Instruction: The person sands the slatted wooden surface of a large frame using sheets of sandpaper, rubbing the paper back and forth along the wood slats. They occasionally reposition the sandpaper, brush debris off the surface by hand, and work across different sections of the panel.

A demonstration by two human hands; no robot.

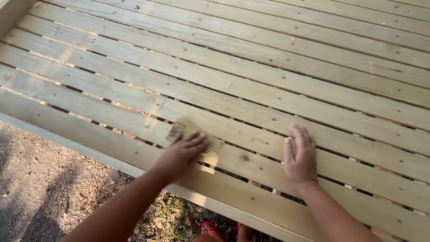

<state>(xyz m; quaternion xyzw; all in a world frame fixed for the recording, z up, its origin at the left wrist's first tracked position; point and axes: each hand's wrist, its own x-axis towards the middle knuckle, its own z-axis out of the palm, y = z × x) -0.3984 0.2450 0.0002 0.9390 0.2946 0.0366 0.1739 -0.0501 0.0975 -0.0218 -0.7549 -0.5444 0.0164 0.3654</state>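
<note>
A slatted platform (251, 76) of pale wooden planks with narrow dark gaps fills the view. Flat on it lie two hands and a sheet of sandpaper (186, 133) — the tan sheet sits under the left hand's fingers (193, 142), its corner poking out beyond the fingertips. The right hand's fingers (301, 136) rest spread on bare wood.

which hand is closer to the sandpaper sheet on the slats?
Left. The left hand lies flat on the sandpaper sheet, pressing it to a wooden slat. The right hand rests flat on the slats to its right, apart from it.
</note>
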